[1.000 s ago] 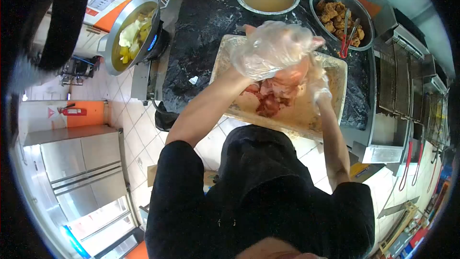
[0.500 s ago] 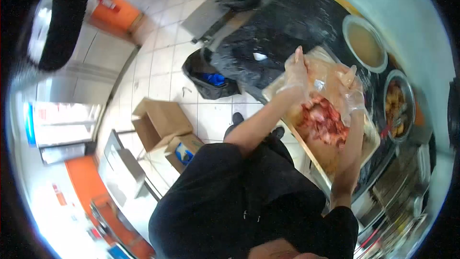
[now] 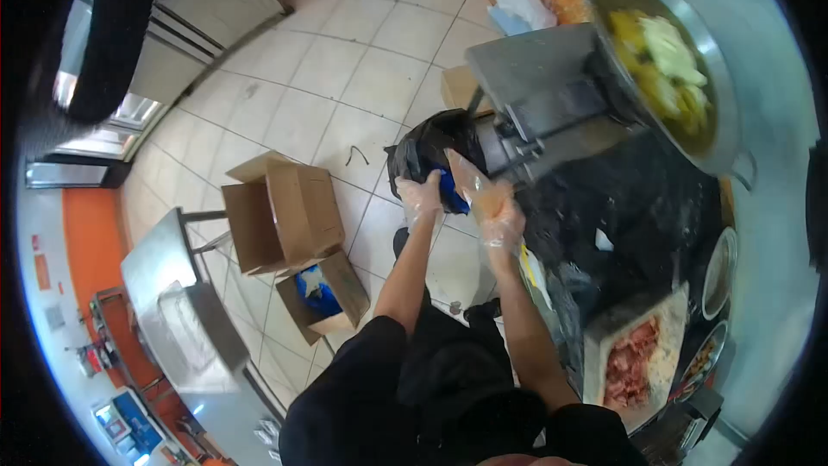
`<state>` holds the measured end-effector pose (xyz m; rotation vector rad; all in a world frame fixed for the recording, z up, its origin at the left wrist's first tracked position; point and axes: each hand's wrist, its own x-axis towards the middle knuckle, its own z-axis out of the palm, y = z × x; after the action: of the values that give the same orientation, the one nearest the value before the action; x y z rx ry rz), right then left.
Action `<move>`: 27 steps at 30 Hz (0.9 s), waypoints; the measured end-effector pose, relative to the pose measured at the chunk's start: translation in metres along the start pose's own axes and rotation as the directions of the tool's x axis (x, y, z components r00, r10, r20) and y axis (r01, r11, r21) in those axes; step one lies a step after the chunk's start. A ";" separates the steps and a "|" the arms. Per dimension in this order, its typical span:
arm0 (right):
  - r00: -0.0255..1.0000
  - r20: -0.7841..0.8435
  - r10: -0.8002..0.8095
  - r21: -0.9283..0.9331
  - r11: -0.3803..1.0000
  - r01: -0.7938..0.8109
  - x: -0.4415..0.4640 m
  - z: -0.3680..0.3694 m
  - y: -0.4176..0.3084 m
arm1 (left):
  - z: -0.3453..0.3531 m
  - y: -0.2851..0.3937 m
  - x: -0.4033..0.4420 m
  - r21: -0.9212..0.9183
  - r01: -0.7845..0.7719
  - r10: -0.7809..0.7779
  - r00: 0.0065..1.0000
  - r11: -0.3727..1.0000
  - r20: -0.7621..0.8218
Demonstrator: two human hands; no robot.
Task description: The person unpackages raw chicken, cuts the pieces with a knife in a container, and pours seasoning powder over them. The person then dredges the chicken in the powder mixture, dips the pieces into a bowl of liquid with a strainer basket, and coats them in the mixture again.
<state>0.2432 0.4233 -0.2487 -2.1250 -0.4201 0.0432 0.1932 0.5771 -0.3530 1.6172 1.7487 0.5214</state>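
Both of my hands wear clear plastic gloves. At the near rim of a black garbage bag (image 3: pixel 435 136), my left hand (image 3: pixel 420 196) is closed on the bag's edge, though the fingertips are partly hidden. My right hand (image 3: pixel 503 223) grips a limp, pinkish-smeared clear plastic bag (image 3: pixel 467 177), which hangs over the right side of the garbage bag. Blue material (image 3: pixel 451 191) shows between my hands, inside the black bag. Pieces of raw red meat (image 3: pixel 634 362) lie in a pale tray (image 3: pixel 598 341) on the black-covered table (image 3: pixel 634 198), to the right of my arms.
A large metal pot (image 3: pixel 723 103) with yellow contents stands at the upper right. Two bowls, one with pale liquid (image 3: pixel 718 276) and one with food pieces (image 3: pixel 703 364), sit beyond the tray. Open cardboard boxes (image 3: pixel 302 211) stand at left by a metal table (image 3: pixel 164 263).
My hands have left the tray and moved left to the garbage bag, carrying the clear plastic bag. The meat stays in the tray. My view has turned left.
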 end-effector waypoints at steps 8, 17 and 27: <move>0.971 0.084 0.222 -0.001 0.975 -0.223 0.073 0.316 0.194 | 0.066 -0.091 0.093 -0.035 -0.027 0.038 0.927 0.999 0.372; 0.587 0.789 0.184 -0.185 0.981 -0.059 0.067 0.272 0.189 | 0.031 -0.088 0.121 -0.441 0.247 0.062 0.815 0.863 0.577; 0.999 0.034 0.038 -0.902 0.431 0.014 0.082 0.029 0.328 | 0.043 -0.189 -0.019 -0.504 0.183 0.147 0.825 0.844 0.545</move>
<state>0.4065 0.3077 -0.5232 -3.2352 -0.5254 -0.1703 0.0910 0.5249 -0.5106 1.1750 1.0368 0.4117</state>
